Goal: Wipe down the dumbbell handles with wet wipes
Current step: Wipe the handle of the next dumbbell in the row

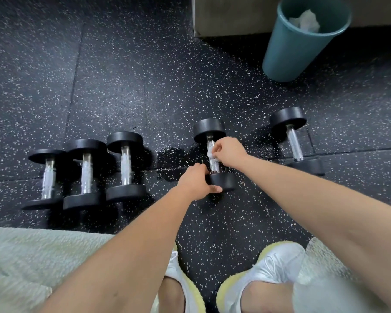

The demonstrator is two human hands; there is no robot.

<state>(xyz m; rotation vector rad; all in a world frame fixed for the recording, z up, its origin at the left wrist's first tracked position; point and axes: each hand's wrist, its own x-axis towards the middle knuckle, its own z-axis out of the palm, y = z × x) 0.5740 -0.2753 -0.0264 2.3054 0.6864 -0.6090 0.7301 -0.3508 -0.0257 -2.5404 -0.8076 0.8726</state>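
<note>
Floor (pixel 122 64) of speckled rubber, 5 dumbbells (pixel 125 166), bin (pixel 291 48)

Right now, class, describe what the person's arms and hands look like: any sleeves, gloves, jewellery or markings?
The left hand and right hand are bare: no gloves, rings, watch or bands show. The left arm and right arm are uncovered as far as the picture reaches, with no sleeves or markings visible.

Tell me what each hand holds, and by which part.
The left hand grips the dumbbell by its near weight head. The right hand pinches a wet wipe against that dumbbell's handle.
</note>
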